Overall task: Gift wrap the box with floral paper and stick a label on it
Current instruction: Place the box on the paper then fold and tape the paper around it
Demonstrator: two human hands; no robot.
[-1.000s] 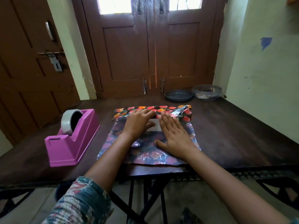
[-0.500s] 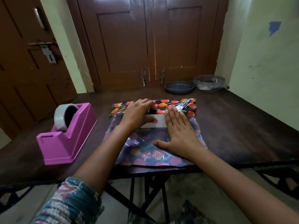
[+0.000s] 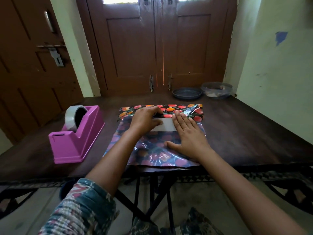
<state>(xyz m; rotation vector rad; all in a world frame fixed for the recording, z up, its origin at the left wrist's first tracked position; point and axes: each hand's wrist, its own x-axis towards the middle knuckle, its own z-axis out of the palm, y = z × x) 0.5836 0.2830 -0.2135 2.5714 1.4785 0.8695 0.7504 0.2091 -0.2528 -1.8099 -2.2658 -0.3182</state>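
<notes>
Floral paper (image 3: 152, 155) lies spread at the near edge of the table (image 3: 254, 133) in the head view. The box (image 3: 166, 124) peeks out as a white strip running left-right, smack between both hands and equally close to each. The far flap folds back toward the person.

Right hand (image 3: 188, 136) lies flat with straight fingers, pressing the paper. Left hand (image 3: 145, 119) covers the flap edge; pinching or just pressing, can't tell. The tape dispenser (image 3: 76, 136) sits well left.

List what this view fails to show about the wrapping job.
- The box: head view, covered by the floral paper, shape hidden.
- The white strip: head view, left hand and right hand cover its ends; label or bare box, unclear.
- Contents of the clear bowl: head view, too small and blurred.
</notes>
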